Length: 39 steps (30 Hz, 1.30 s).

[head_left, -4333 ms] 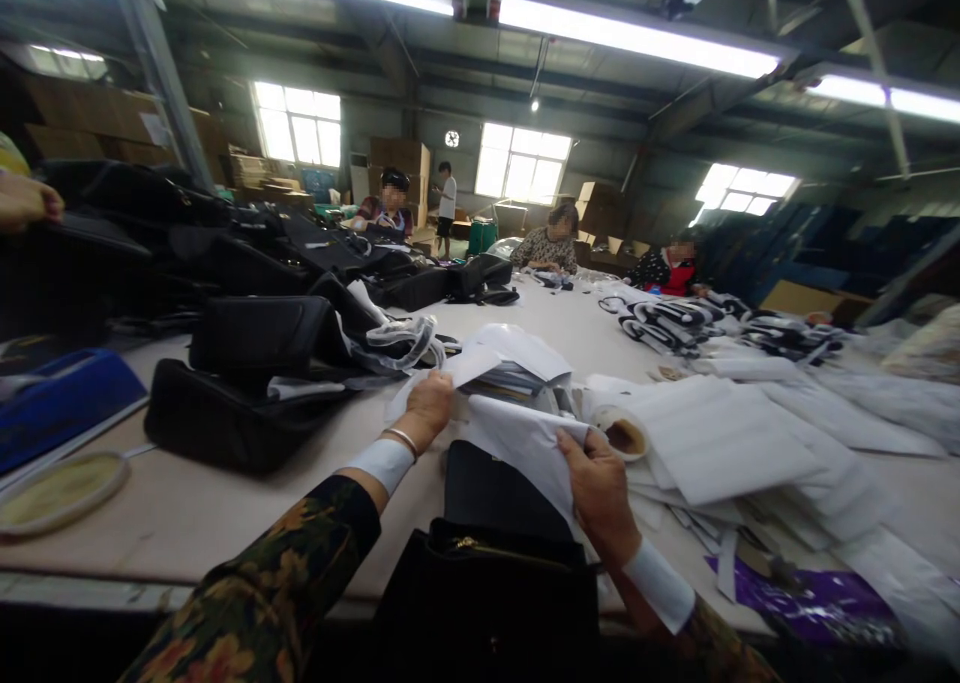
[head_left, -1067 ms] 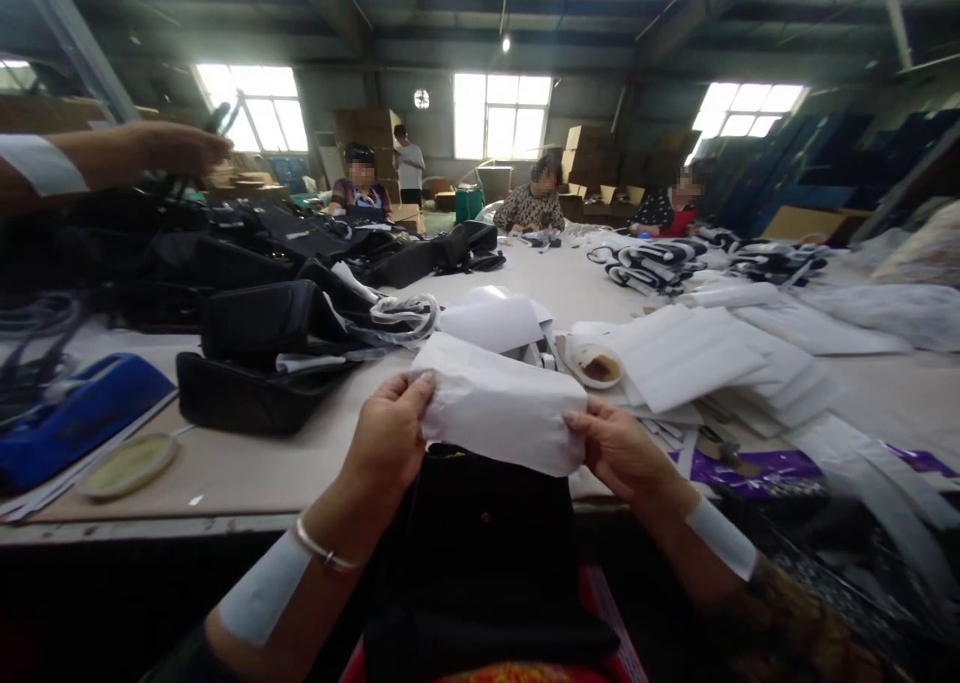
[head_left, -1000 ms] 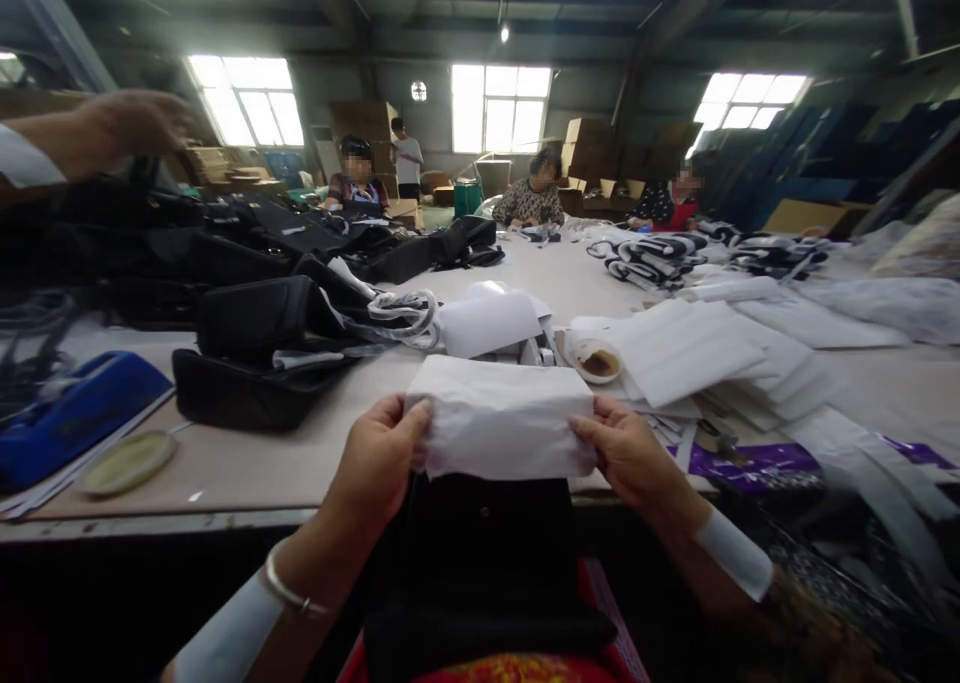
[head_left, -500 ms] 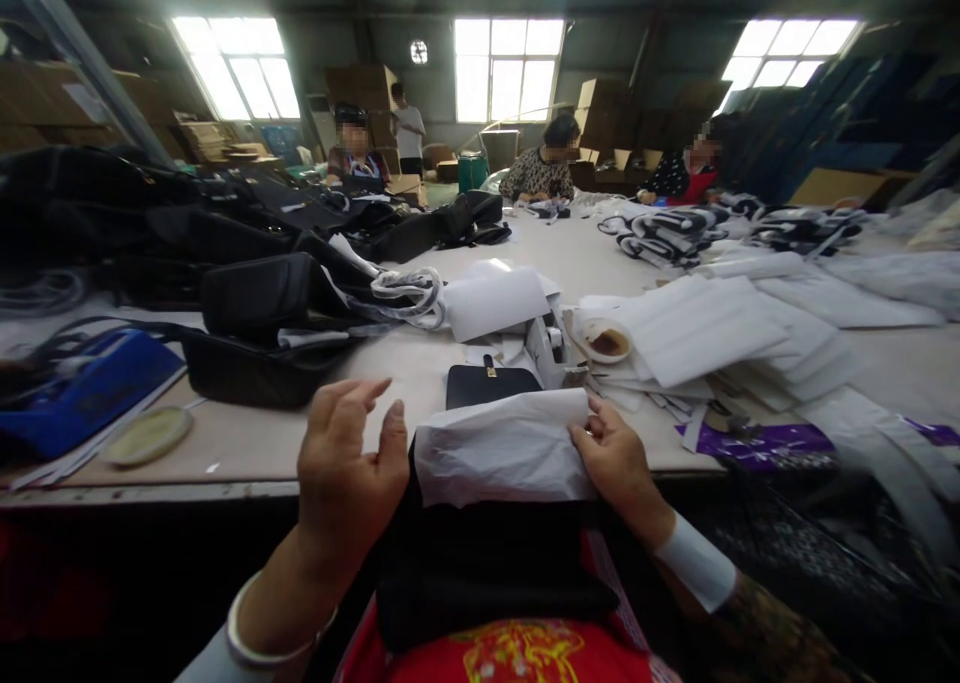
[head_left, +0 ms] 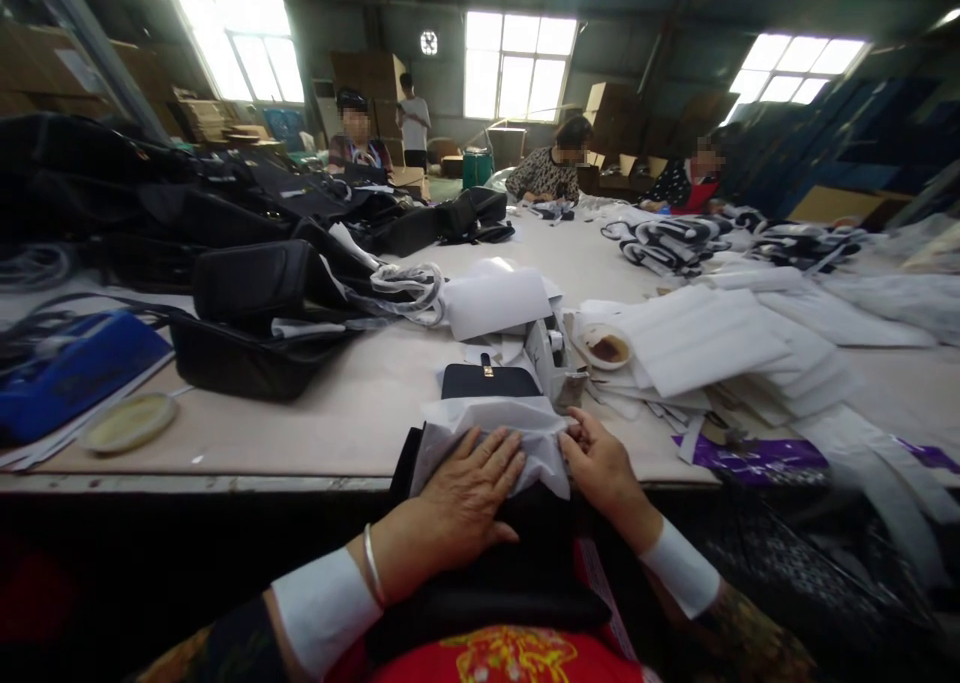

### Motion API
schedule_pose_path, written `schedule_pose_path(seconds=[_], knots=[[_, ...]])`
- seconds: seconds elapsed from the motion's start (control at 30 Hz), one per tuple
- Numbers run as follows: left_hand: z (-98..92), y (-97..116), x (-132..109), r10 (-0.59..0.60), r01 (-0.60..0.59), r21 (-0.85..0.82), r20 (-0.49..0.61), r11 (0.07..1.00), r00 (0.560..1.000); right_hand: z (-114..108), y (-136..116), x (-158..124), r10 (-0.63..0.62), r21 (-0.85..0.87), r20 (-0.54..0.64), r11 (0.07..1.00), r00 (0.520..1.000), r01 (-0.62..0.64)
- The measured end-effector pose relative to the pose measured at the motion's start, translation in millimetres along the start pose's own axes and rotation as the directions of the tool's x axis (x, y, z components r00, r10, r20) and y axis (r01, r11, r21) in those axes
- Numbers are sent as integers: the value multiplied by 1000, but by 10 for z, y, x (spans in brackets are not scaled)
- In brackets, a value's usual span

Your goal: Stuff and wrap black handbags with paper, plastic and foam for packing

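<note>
A sheet of thin white paper (head_left: 544, 453) lies over a black item (head_left: 536, 533) at the table's near edge; the black item's kind is hard to make out. Flat on the paper rests my left hand (head_left: 469, 488), palm down with the fingers stretched out. At the sheet's right edge, my right hand (head_left: 600, 463) pinches the paper between thumb and fingers. Just beyond the paper is a black flap (head_left: 491, 381) with a small gold clasp. The flap's lower part is hidden under the sheet.
Black bags (head_left: 247, 313) pile up on the left, near a blue holder (head_left: 75, 373) and a round yellowish lid (head_left: 127, 423). To the right lie a bowl with brown residue (head_left: 604, 345), stacked white sheets (head_left: 697, 338) and purple plastic (head_left: 750, 458). Several people sit or stand across the table.
My left hand has come down from the air onto the paper and lies flat there. My right hand keeps its pinch on the sheet's right edge, slightly lower. The paper is more crumpled.
</note>
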<state>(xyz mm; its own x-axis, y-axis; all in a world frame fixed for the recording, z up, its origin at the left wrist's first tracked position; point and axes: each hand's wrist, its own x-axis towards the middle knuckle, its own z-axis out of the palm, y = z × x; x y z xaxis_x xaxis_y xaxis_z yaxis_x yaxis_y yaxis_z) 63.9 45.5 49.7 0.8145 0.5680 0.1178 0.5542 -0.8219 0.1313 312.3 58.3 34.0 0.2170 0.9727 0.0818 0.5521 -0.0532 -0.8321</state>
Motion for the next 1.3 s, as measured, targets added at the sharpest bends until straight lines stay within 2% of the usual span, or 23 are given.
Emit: schedule_pose_path(seconds=[0.13,0.2,0.23,0.3,0.37,0.47,0.53,0.6,0.67,0.73,0.83,0.9,0.97,1.0,1.03,1.07,1.13,1.23,1.3], knots=[[-20,71,-127,24,-22,-54,25,998,999,-130,-150,103,-81,-205,75,974,994,95],[6,68,-174,22,-20,-62,41,998,999,-167,-259,93,-199,-268,18,943,980,197],[21,59,-192,23,-20,-67,48,998,999,-173,-322,62,-291,-302,-32,915,956,269],[38,44,-224,35,-29,-87,57,996,998,-151,-454,-48,-484,-339,-86,836,871,432],[11,48,-260,45,-38,-114,58,993,997,-78,-561,-196,-617,-298,-1,752,787,588],[-164,83,-329,41,-32,-191,46,981,998,129,-585,-386,-697,-197,250,643,672,740],[-351,88,-365,32,-18,-299,40,954,999,297,-511,-450,-682,-223,349,605,642,764],[-528,55,-370,-45,32,-403,-24,914,999,440,-419,-465,-650,-305,388,579,654,756],[-631,-17,-339,-227,136,-432,-165,891,960,529,-361,-449,-619,-366,431,545,656,754],[-645,-113,-280,-386,250,-400,-306,882,870,565,-351,-421,-597,-389,472,520,649,760],[-590,-297,-175,-470,315,-402,-380,860,797,564,-383,-389,-579,-403,506,496,639,769],[-580,-469,-113,-576,364,-493,-396,790,715,556,-395,-389,-572,-418,513,484,640,769],[-605,-679,-63,-731,479,-603,-280,638,622,555,-390,-406,-574,-429,515,471,637,771],[-622,-787,-44,-786,554,-630,-154,545,599,556,-383,-420,-579,-433,512,464,634,773],[-638,-887,-30,-800,628,-635,24,451,599,559,-374,-436,-586,-437,509,456,631,775],[-650,-974,-19,-788,675,-625,150,393,598,562,-364,-453,-592,-442,505,448,628,777],[-659,-1089,-4,-725,727,-607,336,320,601,574,-341,-486,-605,-454,497,429,622,780],[-660,-1135,13,-625,719,-644,454,262,635,598,-309,-526,-630,-470,478,406,613,784],[-669,-1128,21,-571,695,-670,474,261,671,611,-297,-545,-642,-477,465,398,609,784]])
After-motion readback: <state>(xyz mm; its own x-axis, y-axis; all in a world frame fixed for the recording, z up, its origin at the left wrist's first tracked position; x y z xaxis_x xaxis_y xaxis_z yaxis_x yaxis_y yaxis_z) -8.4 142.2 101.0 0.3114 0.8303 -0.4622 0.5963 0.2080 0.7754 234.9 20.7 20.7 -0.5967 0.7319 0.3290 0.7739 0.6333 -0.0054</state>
